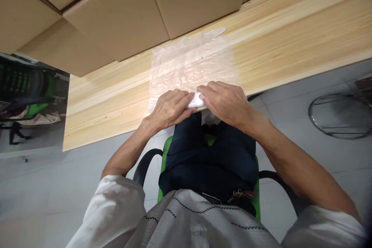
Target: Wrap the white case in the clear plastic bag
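Note:
A small white bundle [195, 100] lies at the table's near edge, and both my hands are closed around it. My left hand [171, 107] grips its left end, thumb toward me and fingers over the top. On the other end my right hand [225, 100] has its fingers curled over the bundle. What is inside the white roll, if anything, is hidden. Beyond my hands a sheet of thin clear plastic [193, 62] is spread flat and wrinkled on the wooden table. Its near edge runs up to my hands and the bundle.
Large cardboard boxes [116, 19] stand along the far side of the wooden table [290, 38]. I sit on a green chair [165, 155] with black armrests. A metal-ringed stool [343, 116] is on the floor at right. Another green and black chair [29, 85] stands at left.

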The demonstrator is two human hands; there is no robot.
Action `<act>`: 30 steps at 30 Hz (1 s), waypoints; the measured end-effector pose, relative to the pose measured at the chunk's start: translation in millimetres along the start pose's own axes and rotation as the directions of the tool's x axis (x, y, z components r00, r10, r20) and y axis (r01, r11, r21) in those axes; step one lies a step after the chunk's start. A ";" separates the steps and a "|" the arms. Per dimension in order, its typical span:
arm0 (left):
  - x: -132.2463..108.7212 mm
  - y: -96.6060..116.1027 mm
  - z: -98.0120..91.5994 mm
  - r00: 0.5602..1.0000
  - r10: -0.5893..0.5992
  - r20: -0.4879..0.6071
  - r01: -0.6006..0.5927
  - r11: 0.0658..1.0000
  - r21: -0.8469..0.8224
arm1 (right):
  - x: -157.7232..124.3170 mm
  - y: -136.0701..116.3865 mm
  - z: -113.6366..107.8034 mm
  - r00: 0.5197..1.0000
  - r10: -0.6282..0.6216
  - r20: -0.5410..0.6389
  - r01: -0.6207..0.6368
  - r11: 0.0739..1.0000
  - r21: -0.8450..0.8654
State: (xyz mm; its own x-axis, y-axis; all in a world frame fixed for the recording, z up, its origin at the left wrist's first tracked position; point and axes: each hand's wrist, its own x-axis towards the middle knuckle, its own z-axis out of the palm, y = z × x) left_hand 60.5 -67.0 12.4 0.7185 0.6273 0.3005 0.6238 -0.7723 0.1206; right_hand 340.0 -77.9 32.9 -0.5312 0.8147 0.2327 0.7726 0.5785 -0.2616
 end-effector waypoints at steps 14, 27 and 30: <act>11.5 17.0 -3.7 0.999 -0.046 0.023 0.043 0.991 0.128 | -10.8 12.7 15.9 0.975 -0.172 -0.138 0.186 0.978 0.093; 29.3 -2.8 -41.5 0.958 -0.163 0.238 0.205 0.965 -0.164 | 5.9 39.6 -0.4 0.995 -0.097 -0.016 0.098 0.975 0.197; 41.4 -14.9 -46.8 0.933 -0.199 0.300 0.282 0.922 -0.265 | 13.6 46.8 -4.8 0.996 -0.078 0.036 0.071 0.982 0.176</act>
State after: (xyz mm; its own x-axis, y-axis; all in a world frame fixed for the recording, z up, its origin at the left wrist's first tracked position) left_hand 66.6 -34.3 67.3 0.6383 0.7693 -0.0274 0.6961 -0.5616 0.4472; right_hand 370.6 -40.0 28.4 -0.6022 0.7677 0.2189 0.6595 0.6329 -0.4055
